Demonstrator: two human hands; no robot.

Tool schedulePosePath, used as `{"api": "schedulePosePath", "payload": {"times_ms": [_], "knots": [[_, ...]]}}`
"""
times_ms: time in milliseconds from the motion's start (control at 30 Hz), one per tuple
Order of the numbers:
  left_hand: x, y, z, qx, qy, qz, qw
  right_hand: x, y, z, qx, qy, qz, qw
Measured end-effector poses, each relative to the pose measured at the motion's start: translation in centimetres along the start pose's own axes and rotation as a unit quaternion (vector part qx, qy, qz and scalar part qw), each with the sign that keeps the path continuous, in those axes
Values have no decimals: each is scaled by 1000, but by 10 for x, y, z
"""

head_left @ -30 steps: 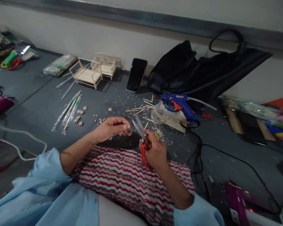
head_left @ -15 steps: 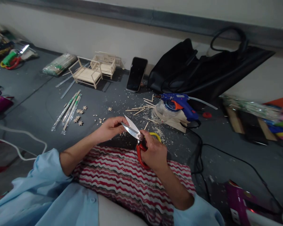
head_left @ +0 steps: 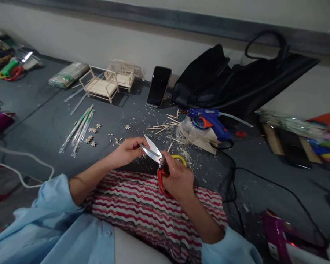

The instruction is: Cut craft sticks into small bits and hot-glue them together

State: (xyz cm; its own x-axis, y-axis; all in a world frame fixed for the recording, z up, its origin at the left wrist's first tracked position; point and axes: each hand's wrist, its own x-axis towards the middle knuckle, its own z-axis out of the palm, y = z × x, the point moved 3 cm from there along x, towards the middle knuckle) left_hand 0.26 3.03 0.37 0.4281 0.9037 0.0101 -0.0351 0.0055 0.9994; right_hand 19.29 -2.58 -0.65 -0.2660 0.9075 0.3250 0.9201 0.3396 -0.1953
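Observation:
My right hand point(head_left: 178, 176) grips a pair of scissors point(head_left: 154, 153) by its red and yellow handles, blades parted and pointing up to the left. At the blade tips, my left hand point(head_left: 129, 151) has thumb and fingers pinched together; whatever sits between them is too small or hidden to make out. Both hands are above a red-and-white striped cloth point(head_left: 143, 212) on my lap. Just beyond them, thin wooden sticks point(head_left: 161, 128) and pale crumbs lie scattered on the dark table point(head_left: 121, 121). Small flower-shaped wooden pieces point(head_left: 90, 139) lie to the left.
Miniature wooden furniture point(head_left: 100, 88) and a leaning phone point(head_left: 159, 86) stand at the back. A blue glue gun point(head_left: 211, 119) rests on a clear container, its black cable point(head_left: 269, 179) trailing right. Behind is a black bag point(head_left: 222, 84). Wrapped sticks point(head_left: 79, 128) lie left.
The scissors and my right hand have shifted very slightly left. The blades stay parted and my left hand keeps its pinch near the tips.

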Motion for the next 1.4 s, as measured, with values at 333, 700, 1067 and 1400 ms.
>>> {"api": "schedulePosePath", "payload": {"times_ms": [333,700,1067,1400], "knots": [[1,4,0,32,-9,-10,999,0,7,8,58,-23,30,998],[2,11,-9,97,14,12,995,5,19,6,151,14,97,984],[2,25,-24,340,35,133,930,6,20,7,152,-2,124,981],[0,16,-107,571,43,-36,819,10,19,8,157,-25,131,978]]}}
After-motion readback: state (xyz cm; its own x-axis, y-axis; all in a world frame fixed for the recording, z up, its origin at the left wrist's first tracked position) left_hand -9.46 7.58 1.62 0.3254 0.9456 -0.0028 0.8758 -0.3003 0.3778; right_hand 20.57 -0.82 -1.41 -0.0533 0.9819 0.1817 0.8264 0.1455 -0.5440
